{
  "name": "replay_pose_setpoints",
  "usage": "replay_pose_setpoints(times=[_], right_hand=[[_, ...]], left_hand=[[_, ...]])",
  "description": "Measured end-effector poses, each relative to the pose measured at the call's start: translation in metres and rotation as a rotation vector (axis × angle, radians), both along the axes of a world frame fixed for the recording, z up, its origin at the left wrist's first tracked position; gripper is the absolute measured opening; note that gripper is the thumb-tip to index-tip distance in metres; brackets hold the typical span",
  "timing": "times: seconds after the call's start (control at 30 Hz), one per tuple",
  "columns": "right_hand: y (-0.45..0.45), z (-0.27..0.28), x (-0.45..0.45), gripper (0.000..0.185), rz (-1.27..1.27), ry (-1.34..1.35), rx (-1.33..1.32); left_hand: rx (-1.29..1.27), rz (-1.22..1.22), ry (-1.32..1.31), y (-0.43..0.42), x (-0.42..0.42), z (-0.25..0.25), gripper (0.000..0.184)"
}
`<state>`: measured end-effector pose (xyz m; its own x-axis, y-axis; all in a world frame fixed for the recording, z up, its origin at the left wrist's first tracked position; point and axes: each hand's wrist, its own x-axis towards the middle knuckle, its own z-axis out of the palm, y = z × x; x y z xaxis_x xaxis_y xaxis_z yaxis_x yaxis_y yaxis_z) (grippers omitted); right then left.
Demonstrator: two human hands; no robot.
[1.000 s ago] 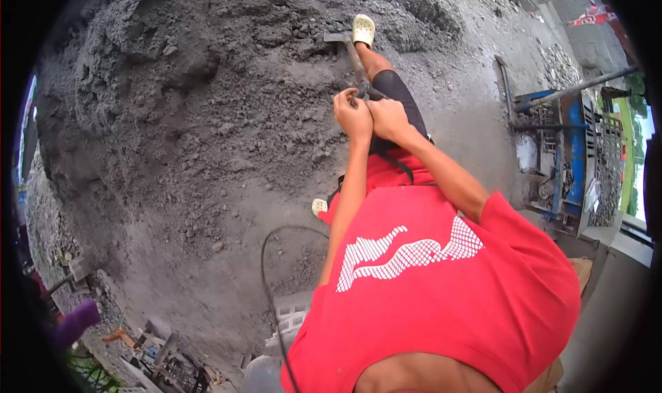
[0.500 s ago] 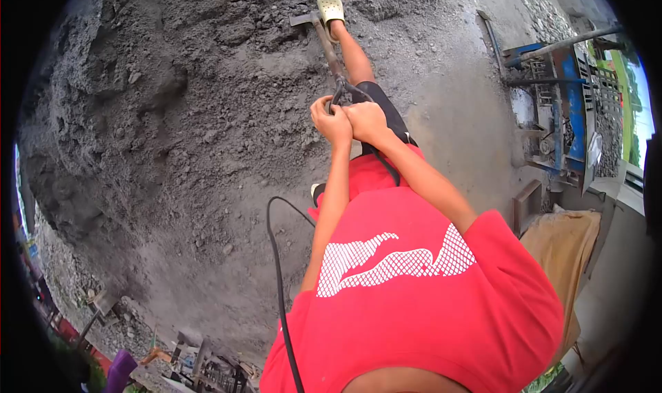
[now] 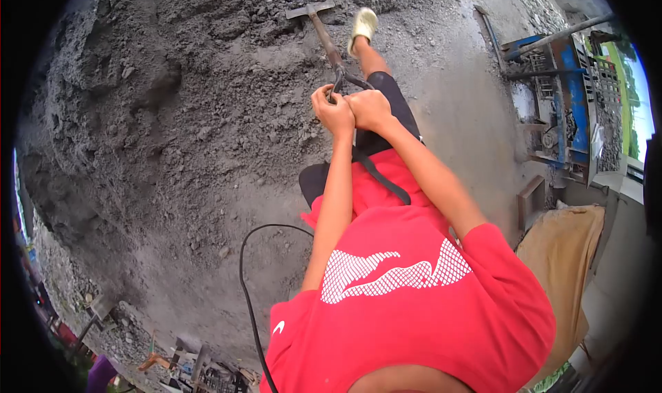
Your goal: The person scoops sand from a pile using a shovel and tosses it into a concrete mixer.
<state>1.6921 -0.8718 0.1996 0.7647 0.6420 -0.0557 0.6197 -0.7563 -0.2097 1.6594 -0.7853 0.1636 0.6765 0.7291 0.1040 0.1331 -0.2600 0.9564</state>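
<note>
A shovel (image 3: 324, 37) with a forked handle end points away from me, its metal blade edge lying against the loose grey sand (image 3: 207, 103). My left hand (image 3: 334, 114) is closed around the left side of the forked handle. Right beside it, touching it, my right hand (image 3: 371, 109) is wrapped over the handle's grip. The grip itself is mostly hidden by my fingers. To the right of the blade is my foot in a pale clog (image 3: 363, 26), apart from the shovel. How deep the blade sits in the sand cannot be made out.
A bank of grey sand rises at left. At right stand a blue metal machine frame (image 3: 572, 110) with poles, a wooden box (image 3: 531, 201) and a tan cloth (image 3: 562, 255). A black cable (image 3: 243, 276) loops at my left side. Cluttered metal parts (image 3: 207, 372) lie at lower left.
My clogged foot has come off the shovel blade and moved right and slightly nearer, baring the blade's whole edge. My hands keep hold of the handle. The cable loop has swung left.
</note>
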Motion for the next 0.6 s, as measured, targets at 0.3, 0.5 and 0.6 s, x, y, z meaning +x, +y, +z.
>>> replay_pose_setpoints(times=[0.3,0.5,0.6], right_hand=[[-0.017,-0.045,-0.028,0.019,0.047,0.011,0.101],[-0.071,-0.143,-0.076,0.013,-0.035,0.181,0.095],[-0.144,-0.172,-0.074,0.015,-0.059,0.135,0.119]], left_hand=[[-0.017,0.055,0.082,-0.018,-0.023,-0.049,0.02],[-0.224,0.054,0.392,-0.063,-0.076,-0.128,0.023],[-0.521,-0.033,0.373,-0.097,-0.096,-0.194,0.029]])
